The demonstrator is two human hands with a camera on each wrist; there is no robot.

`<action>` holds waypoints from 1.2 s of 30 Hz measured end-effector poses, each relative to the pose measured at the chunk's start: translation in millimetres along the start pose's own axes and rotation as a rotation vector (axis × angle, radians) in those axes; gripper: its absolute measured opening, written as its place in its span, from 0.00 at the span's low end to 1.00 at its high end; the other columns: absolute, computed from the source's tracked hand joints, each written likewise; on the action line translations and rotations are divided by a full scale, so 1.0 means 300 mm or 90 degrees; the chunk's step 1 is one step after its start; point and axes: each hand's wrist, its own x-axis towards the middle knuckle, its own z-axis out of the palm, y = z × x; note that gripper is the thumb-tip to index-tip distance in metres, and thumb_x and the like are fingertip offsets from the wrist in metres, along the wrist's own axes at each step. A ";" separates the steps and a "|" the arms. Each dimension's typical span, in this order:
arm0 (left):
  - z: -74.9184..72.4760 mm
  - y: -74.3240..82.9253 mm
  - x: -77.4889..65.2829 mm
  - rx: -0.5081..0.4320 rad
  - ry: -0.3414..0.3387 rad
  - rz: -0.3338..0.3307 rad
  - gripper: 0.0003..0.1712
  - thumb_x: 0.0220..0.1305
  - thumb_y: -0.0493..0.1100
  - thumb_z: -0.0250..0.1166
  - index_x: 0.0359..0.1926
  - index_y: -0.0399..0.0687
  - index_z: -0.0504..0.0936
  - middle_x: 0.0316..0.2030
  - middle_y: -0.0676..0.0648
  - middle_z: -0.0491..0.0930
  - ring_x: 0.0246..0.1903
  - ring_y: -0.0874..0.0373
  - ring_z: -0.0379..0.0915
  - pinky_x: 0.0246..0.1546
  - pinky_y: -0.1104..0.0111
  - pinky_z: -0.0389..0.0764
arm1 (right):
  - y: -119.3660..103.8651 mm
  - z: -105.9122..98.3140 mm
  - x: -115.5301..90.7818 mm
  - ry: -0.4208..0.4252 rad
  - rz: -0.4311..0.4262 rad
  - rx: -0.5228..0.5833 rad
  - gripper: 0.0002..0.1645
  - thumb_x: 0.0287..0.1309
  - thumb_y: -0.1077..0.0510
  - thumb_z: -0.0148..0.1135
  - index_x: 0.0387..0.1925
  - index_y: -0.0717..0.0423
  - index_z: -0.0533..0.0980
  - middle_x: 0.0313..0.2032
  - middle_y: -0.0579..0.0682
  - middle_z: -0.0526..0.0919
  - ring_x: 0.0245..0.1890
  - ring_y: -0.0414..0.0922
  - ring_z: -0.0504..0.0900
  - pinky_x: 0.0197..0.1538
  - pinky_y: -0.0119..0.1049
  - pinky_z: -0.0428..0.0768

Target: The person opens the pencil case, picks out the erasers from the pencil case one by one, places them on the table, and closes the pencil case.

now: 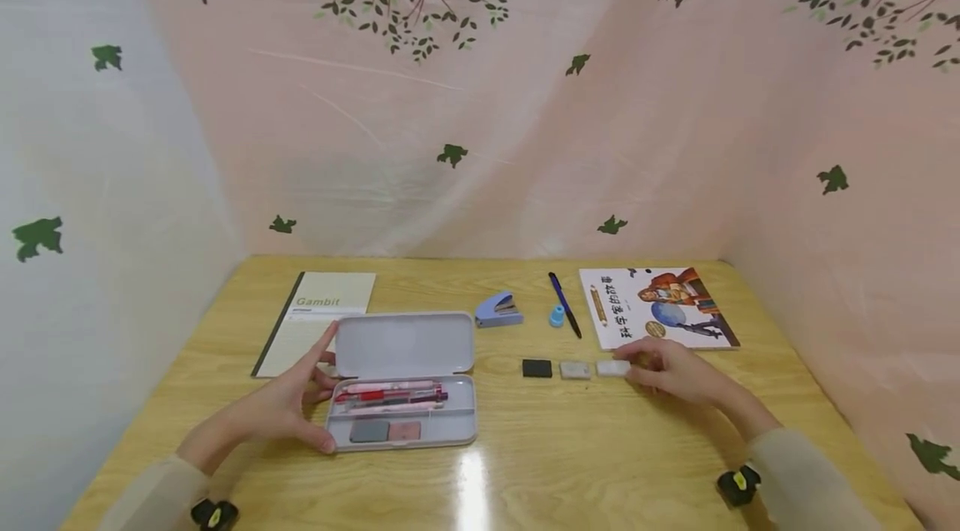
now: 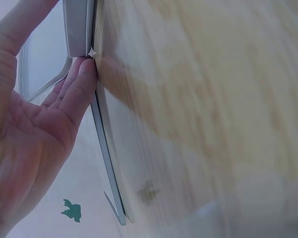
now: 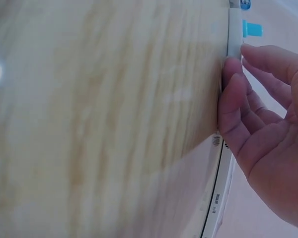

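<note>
A white pencil case (image 1: pixel 450 428) lies open, its lid tipped back. Pens (image 1: pixel 390 395) fill the rear compartment; a grey eraser (image 1: pixel 370 431) and a pink eraser (image 1: pixel 405 431) sit in the front one. My left hand (image 1: pixel 288 406) holds the case by its left end, thumb at the front corner and fingers by the lid and hinge. On the right, my right hand (image 1: pixel 675 368) pinches the right end of a white eraser (image 1: pixel 612 368) between thumb and fingertips, at table level. A whitish eraser (image 1: pixel 575 370) and a black eraser (image 1: pixel 537 368) lie in a row left of it.
Behind the case is a notebook (image 1: pixel 318 306). A blue stapler (image 1: pixel 498 310), a small light-blue object (image 1: pixel 557 316) and a dark blue pen (image 1: pixel 565 304) lie mid-table. An illustrated book (image 1: pixel 622 306) lies behind my right hand. Patterned cloth (image 1: pixel 360 181) encloses the wooden table (image 1: pixel 570 448).
</note>
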 end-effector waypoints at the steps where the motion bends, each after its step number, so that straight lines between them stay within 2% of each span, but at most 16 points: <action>1: 0.001 -0.002 -0.003 -0.001 0.002 0.001 0.82 0.47 0.47 0.84 0.79 0.67 0.23 0.67 0.34 0.56 0.57 0.44 0.69 0.63 0.52 0.73 | -0.003 -0.001 0.003 -0.001 0.001 -0.003 0.22 0.68 0.55 0.65 0.61 0.58 0.78 0.33 0.51 0.79 0.22 0.42 0.75 0.22 0.29 0.74; 8: 0.004 -0.003 0.005 -0.001 0.009 0.001 0.83 0.45 0.48 0.85 0.80 0.67 0.24 0.67 0.35 0.56 0.57 0.46 0.69 0.64 0.53 0.73 | -0.023 -0.010 -0.008 0.011 0.003 0.000 0.23 0.68 0.55 0.65 0.61 0.59 0.77 0.48 0.55 0.79 0.26 0.44 0.78 0.26 0.33 0.80; 13: 0.003 -0.004 0.010 0.004 0.007 0.001 0.84 0.45 0.48 0.85 0.80 0.66 0.24 0.67 0.35 0.56 0.57 0.46 0.70 0.64 0.53 0.73 | -0.074 -0.019 -0.023 0.080 -0.058 -0.047 0.23 0.68 0.59 0.65 0.61 0.63 0.76 0.48 0.58 0.81 0.36 0.45 0.82 0.34 0.34 0.85; 16: 0.002 -0.006 0.006 -0.001 0.006 0.002 0.84 0.45 0.47 0.85 0.80 0.66 0.23 0.66 0.35 0.56 0.57 0.45 0.70 0.63 0.53 0.74 | -0.129 -0.008 -0.020 0.131 -0.094 -0.070 0.22 0.68 0.61 0.65 0.60 0.64 0.77 0.51 0.60 0.83 0.46 0.52 0.83 0.47 0.45 0.87; 18: 0.002 -0.008 0.003 -0.006 0.006 0.004 0.84 0.45 0.47 0.85 0.80 0.66 0.23 0.66 0.35 0.56 0.57 0.45 0.70 0.63 0.53 0.74 | -0.171 0.007 -0.018 0.159 -0.103 -0.081 0.22 0.67 0.59 0.66 0.60 0.63 0.78 0.53 0.59 0.83 0.53 0.56 0.81 0.54 0.55 0.83; 20: 0.001 -0.008 0.003 -0.009 0.005 0.004 0.84 0.45 0.47 0.85 0.80 0.66 0.23 0.66 0.35 0.56 0.57 0.45 0.70 0.63 0.53 0.74 | -0.214 0.023 -0.015 0.183 -0.110 -0.086 0.21 0.67 0.57 0.66 0.59 0.60 0.79 0.56 0.58 0.83 0.58 0.58 0.79 0.58 0.61 0.79; 23: 0.001 -0.008 0.002 -0.009 0.005 0.001 0.84 0.45 0.47 0.85 0.80 0.66 0.23 0.66 0.35 0.56 0.57 0.45 0.70 0.63 0.53 0.74 | -0.274 0.051 -0.009 0.200 -0.135 -0.089 0.20 0.67 0.56 0.67 0.58 0.56 0.80 0.55 0.53 0.83 0.60 0.56 0.78 0.59 0.62 0.78; 28: 0.002 -0.007 0.001 -0.003 0.008 -0.004 0.84 0.45 0.47 0.85 0.80 0.67 0.24 0.66 0.35 0.56 0.57 0.45 0.70 0.63 0.53 0.74 | -0.356 0.101 0.012 0.189 -0.221 -0.048 0.18 0.67 0.60 0.66 0.58 0.53 0.80 0.54 0.47 0.84 0.57 0.47 0.80 0.60 0.53 0.80; 32: 0.001 -0.006 0.000 -0.002 0.008 -0.001 0.84 0.45 0.47 0.85 0.80 0.65 0.24 0.66 0.35 0.56 0.56 0.45 0.70 0.63 0.53 0.74 | -0.426 0.153 0.039 0.142 -0.276 0.018 0.20 0.66 0.63 0.66 0.58 0.54 0.79 0.54 0.46 0.83 0.54 0.46 0.82 0.58 0.47 0.83; 36: 0.002 -0.007 0.001 -0.001 0.009 0.002 0.84 0.45 0.47 0.85 0.80 0.65 0.24 0.66 0.35 0.56 0.56 0.45 0.70 0.63 0.52 0.74 | -0.489 0.225 0.083 0.107 -0.310 0.005 0.21 0.66 0.59 0.67 0.60 0.54 0.79 0.55 0.46 0.83 0.57 0.45 0.80 0.59 0.46 0.82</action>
